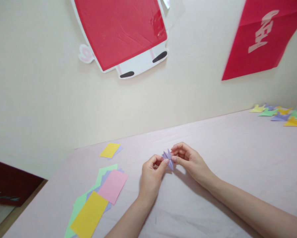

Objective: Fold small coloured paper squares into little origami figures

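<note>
Both forearms reach in from the lower edge and meet over the middle of the table (237, 148). The left hand (152, 175) is raised on its wrist with the fingers curled in and thumb and forefinger closed together. The right hand (188, 160) comes in from the right, turned back towards the other, its fingers bent and its fingertips pinched too. Between them is one purple folded paper (168, 157), small and pointed, gripped from both sides and held just above the cloth. It sits near the centre of the table, well apart from everything else. To the left lies a loose fan of flat sheets: one yellow sheet (89, 215) nearest, one pink sheet (113, 186) overlapping it, green sheets (106, 172) beneath, which look like two, and lilac edges showing under those. Farther back is a second yellow sheet (110, 150) lying on one lilac sheet. In the far right corner is a cluster of folded shapes (279, 114) in yellow, green and purple, perhaps seven, though they overlap and are too small to count surely. Two red posters (121, 29) hang on the wall.
</note>
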Tool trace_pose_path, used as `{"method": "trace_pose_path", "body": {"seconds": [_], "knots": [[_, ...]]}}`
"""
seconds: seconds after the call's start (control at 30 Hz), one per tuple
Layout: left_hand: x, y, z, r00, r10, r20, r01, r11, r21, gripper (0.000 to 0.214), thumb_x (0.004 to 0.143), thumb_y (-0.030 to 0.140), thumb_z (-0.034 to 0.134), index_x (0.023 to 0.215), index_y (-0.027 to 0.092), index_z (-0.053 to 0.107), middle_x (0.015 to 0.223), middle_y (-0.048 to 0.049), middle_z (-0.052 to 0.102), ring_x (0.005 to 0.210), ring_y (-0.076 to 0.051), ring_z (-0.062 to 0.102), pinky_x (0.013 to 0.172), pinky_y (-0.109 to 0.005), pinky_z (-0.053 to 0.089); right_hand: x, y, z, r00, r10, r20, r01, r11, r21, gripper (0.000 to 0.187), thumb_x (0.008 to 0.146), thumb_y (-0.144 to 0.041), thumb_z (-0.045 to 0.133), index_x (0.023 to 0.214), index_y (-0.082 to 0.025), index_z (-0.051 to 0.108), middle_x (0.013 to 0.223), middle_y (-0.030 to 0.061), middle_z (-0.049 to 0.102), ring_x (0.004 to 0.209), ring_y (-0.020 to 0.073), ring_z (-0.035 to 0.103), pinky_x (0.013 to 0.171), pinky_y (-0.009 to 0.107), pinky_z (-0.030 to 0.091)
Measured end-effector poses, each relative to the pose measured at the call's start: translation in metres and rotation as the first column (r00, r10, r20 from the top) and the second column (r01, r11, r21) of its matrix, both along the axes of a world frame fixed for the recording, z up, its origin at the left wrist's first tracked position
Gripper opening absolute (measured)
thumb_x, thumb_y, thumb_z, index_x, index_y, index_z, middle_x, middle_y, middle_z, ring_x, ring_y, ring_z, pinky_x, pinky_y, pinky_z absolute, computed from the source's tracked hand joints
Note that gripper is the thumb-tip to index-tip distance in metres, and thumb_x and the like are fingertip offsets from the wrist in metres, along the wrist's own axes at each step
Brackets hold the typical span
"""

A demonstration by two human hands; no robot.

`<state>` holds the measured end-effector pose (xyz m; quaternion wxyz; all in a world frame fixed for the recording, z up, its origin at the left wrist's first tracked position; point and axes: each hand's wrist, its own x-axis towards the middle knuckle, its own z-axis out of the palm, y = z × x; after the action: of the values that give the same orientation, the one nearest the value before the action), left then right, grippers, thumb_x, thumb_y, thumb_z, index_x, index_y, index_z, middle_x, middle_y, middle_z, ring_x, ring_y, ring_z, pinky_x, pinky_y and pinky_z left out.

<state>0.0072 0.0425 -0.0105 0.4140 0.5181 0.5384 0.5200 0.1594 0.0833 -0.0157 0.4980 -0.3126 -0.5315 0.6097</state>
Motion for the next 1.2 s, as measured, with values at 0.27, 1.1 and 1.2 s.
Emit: {"method": "trace_pose_path", "body": {"seconds": [0.27, 1.1, 1.2], "knots": [[-0.0016, 0.0004, -0.0010, 1.000, -0.003, -0.024, 0.003, 1.000, 0.007, 0.024, 0.080, 0.038, 0.068, 0.069, 0.017, 0.062, 0.062, 0.0029, 0.058, 0.057, -0.011, 0.050, 0.056, -0.020, 0.038, 0.0006, -0.0018, 0.0035, 0.977, 0.020, 0.214, -0.024, 1.000, 0.017, 0.029, 0.080, -0.045, 0.066, 0.075, -0.017, 0.059, 0.064, -0.0038, 0.053, 0.059, 0.0113, 0.047, 0.058, 0.025, 0.038], [0.0027, -0.0057, -0.0023, 0.999, -0.042, -0.017, 0.042, 0.999, 0.002, 0.021, 0.084, 0.037, 0.066, 0.078, 0.017, 0.064, 0.065, 0.0028, 0.061, 0.055, -0.009, 0.049, 0.052, -0.019, 0.036, 0.0004, -0.0034, 0.0072, 0.972, -0.021, 0.233, 0.014, 0.999, 0.030, 0.037, 0.075, -0.052, 0.071, 0.067, -0.019, 0.057, 0.051, -0.0074, 0.045, 0.048, 0.0092, 0.038, 0.049, 0.024, 0.028], [0.0027, -0.0049, -0.0030, 0.999, -0.044, 0.005, 0.044, 0.999, -0.003, 0.021, 0.084, 0.038, 0.066, 0.078, 0.017, 0.064, 0.065, 0.0032, 0.060, 0.053, -0.008, 0.046, 0.051, -0.018, 0.035, -0.0002, -0.0036, 0.0077, 0.975, -0.016, 0.223, 0.015, 1.000, 0.005, 0.038, 0.072, -0.052, 0.074, 0.067, -0.019, 0.057, 0.050, -0.0078, 0.045, 0.047, 0.0090, 0.038, 0.048, 0.024, 0.028]]}}
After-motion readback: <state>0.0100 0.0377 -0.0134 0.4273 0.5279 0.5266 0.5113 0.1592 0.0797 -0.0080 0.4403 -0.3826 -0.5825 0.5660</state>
